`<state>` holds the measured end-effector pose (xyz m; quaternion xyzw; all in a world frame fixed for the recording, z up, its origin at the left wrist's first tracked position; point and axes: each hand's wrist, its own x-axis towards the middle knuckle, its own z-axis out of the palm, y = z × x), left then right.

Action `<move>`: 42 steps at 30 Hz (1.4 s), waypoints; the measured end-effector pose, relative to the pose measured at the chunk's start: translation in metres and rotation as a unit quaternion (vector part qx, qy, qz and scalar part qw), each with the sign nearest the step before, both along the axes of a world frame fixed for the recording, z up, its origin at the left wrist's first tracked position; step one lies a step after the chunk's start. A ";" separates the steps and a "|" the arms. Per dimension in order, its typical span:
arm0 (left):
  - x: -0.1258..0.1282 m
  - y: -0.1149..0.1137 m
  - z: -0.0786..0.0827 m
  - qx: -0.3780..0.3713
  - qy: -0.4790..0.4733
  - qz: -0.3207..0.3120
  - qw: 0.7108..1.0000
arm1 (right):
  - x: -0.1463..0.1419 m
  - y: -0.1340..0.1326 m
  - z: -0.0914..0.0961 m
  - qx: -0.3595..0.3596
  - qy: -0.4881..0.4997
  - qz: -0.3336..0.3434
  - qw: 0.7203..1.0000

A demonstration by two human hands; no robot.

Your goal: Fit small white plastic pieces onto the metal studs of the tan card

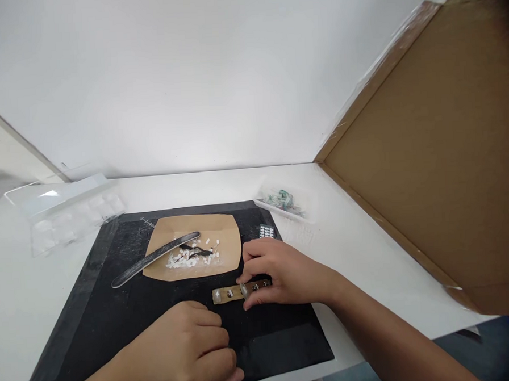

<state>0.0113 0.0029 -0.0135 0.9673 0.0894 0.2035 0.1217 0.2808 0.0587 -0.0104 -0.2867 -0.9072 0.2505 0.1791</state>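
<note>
mat (93, 301): sat on the worktop (334, 237)
sheet (226, 230): lay on the mat, bits (185, 263) on top
file (155, 254): lay across the sheet's left edge
strip (224, 296): was in front of the sheet
case (74, 217): was back left
tub (281, 211): sat at the mat's back-right corner, packets (283, 198) inside
cardboard (427, 147): stood way off right

The right hand (282, 271) partly hides the strip (236, 293) and a pinched clear piece (244, 291); the left hand's (186, 350) fingertips are hidden.

My right grip (271, 274) pinches a glossy, plastic-looking clear piece (244, 291) over a rough, wood-like strip (236, 292); at its ten o'clock, smooth matt tan paper (229, 246) bears a gritty-looking file (155, 255).
</note>
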 end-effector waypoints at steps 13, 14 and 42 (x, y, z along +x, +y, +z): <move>0.002 0.000 -0.001 0.001 0.002 -0.005 1.000 | 0.000 -0.001 0.004 -0.006 0.014 0.012 1.000; 0.002 0.000 -0.001 0.002 -0.001 -0.007 1.000 | 0.000 -0.001 0.004 -0.006 0.015 0.011 1.000; 0.001 0.000 -0.006 0.016 -0.025 0.000 1.000 | 0.001 0.000 0.003 -0.014 0.020 0.004 1.000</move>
